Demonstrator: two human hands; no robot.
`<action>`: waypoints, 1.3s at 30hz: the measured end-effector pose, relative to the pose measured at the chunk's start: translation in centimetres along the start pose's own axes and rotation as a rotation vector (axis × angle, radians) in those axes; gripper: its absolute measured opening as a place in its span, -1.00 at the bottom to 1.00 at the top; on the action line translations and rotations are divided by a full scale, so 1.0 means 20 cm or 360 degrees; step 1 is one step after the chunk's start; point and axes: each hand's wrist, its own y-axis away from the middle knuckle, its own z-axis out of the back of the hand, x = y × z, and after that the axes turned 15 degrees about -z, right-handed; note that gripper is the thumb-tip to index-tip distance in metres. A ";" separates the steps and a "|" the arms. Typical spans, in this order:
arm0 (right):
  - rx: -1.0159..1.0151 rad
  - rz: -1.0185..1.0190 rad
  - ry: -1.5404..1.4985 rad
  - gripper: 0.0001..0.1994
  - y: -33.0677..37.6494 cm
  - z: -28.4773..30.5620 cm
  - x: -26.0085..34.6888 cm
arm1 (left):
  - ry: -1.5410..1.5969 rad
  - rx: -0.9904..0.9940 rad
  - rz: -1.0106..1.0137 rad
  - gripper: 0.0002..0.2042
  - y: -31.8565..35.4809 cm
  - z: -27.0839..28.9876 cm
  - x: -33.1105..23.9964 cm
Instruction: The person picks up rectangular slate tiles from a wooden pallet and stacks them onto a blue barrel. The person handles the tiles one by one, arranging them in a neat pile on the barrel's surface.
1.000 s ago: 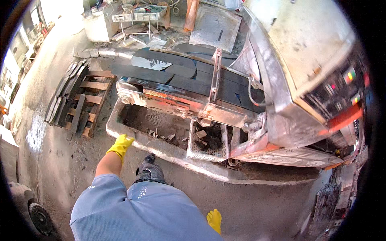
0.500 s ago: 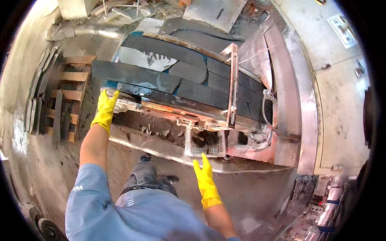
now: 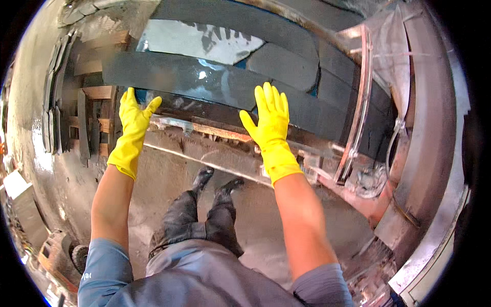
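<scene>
Your left hand (image 3: 134,123) is spread flat, fingers up and thumb out, at the near left corner of the long dark slab (image 3: 204,82); your right hand (image 3: 271,115) is just as open, palm down on the slab's near edge further right. Neither grips anything: they are pressed on or just over the stone, and I cannot tell which.

The slab lies flat on the machine bed (image 3: 220,130), with its long axis running left to right across your view. Its left end points towards the wooden pallet (image 3: 99,94), its right end towards the upright metal frame (image 3: 360,97).

It looks like thick stone, so judge it heavy, stiff and brittle at the corners. The surface shines wet, so expect rubber gloves to slip. Take hold under the near long edge, hands well apart as they are now. More dark slabs (image 3: 286,64) lie just behind it.
</scene>
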 end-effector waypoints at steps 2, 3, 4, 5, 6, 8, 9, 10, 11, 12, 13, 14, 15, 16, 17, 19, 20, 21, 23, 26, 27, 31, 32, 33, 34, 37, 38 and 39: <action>0.0031 -0.0039 -0.0006 -0.33 0.03 0.02 0.01 | 0.0102 0.0093 0.0078 0.01 0.04 0.04 -0.01; 0.0030 -0.0056 0.0016 -0.34 0.02 0.02 0.01 | 0.0112 0.0098 0.0082 0.01 0.03 0.03 -0.02; 0.0030 -0.0071 0.0037 -0.35 0.02 0.02 -0.01 | 0.0122 0.0102 0.0087 0.01 0.03 0.01 -0.02; 0.0023 -0.0075 0.0054 -0.35 0.01 0.02 -0.02 | 0.0127 0.0093 0.0095 0.01 0.02 0.00 -0.05; 0.0036 -0.0086 0.0040 -0.35 0.01 0.03 -0.03 | 0.0248 0.0062 0.0090 0.02 0.01 0.01 -0.07; 0.0035 -0.0110 0.0037 -0.35 0.01 0.03 -0.03 | 0.0296 0.0045 0.0094 0.02 -0.02 0.02 -0.11; 0.0034 -0.0109 0.0030 -0.35 0.01 0.02 -0.03 | 0.0279 0.0050 0.0088 0.02 -0.01 0.02 -0.10; 0.0032 -0.0110 0.0023 -0.35 0.02 0.02 -0.03 | 0.0262 0.0056 0.0080 0.02 0.00 0.02 -0.09; 0.0025 -0.0110 0.0022 -0.36 0.02 0.01 -0.03 | 0.0251 0.0058 0.0070 0.02 0.00 0.02 -0.09; 0.0024 -0.0111 0.0029 -0.36 0.02 0.01 -0.03 | 0.0224 0.0055 0.0060 0.02 0.00 0.02 -0.09; 0.0022 -0.0113 0.0037 -0.36 0.01 0.01 -0.03 | 0.0197 0.0052 0.0049 0.02 0.00 0.02 -0.10; 0.0024 -0.0118 0.0044 -0.36 0.02 0.01 -0.03 | 0.0169 0.0053 0.0039 0.02 0.00 0.02 -0.10; 0.0027 -0.0118 0.0065 -0.36 0.02 0.01 -0.02 | 0.0160 0.0066 0.0040 0.02 0.00 0.03 -0.10; 0.0020 -0.0122 0.0054 -0.36 0.03 0.01 -0.02 | 0.0150 0.0095 0.0040 0.02 0.01 0.04 -0.10; 0.0008 -0.0122 0.0045 -0.35 0.03 0.01 -0.02 | 0.0141 0.0118 0.0038 0.02 0.00 0.06 -0.11; -0.0022 -0.0114 0.0036 -0.36 0.03 0.01 -0.02 | 0.0137 0.0149 0.0028 0.02 -0.02 0.06 -0.11; -0.0020 -0.0116 0.0048 -0.36 0.03 0.00 -0.02 | 0.0136 0.0154 0.0022 0.02 -0.01 0.06 -0.09; -0.0018 -0.0117 0.0059 -0.36 0.03 0.00 -0.01 | 0.0135 0.0160 0.0017 0.03 0.00 0.06 -0.08; -0.0028 -0.0115 0.0074 -0.36 0.03 0.00 -0.01 | 0.0056 0.0222 -0.0008 0.03 0.01 0.05 -0.07; -0.0057 -0.0114 0.0090 -0.35 0.04 -0.01 -0.02 | -0.0067 0.0283 -0.0046 0.04 -0.01 0.03 -0.05; -0.0062 -0.0118 0.0098 -0.35 0.04 -0.01 -0.01 | -0.0075 0.0286 -0.0037 0.04 -0.01 0.03 -0.06; -0.0086 -0.0121 0.0073 -0.36 0.04 0.00 -0.01 | -0.0110 0.0317 0.0012 -0.01 -0.01 0.05 -0.07; -0.0111 -0.0112 0.0044 -0.36 0.03 -0.01 0.00 | -0.0139 0.0332 0.0023 -0.02 -0.02 0.05 -0.08; -0.0081 -0.0129 0.0065 -0.36 0.02 0.00 0.00 | -0.0036 0.0467 0.0084 -0.07 -0.07 0.13 -0.13; -0.0081 -0.0123 0.0073 -0.36 0.02 0.01 0.01 | -0.0100 0.0393 0.0024 -0.14 -0.02 0.07 -0.08; -0.0065 -0.0186 0.0020 -0.37 0.04 0.03 -0.01 | 0.0159 0.0035 -0.0569 -0.14 -0.10 0.19 -0.49; -0.0097 -0.0176 0.0013 -0.38 0.04 0.03 -0.02 | 0.0219 0.0104 -0.0734 -0.12 -0.13 0.14 -0.58; -0.0083 -0.0182 -0.0009 -0.37 0.04 0.02 -0.01 | 0.0235 0.0269 -0.0826 -0.12 -0.16 0.11 -0.65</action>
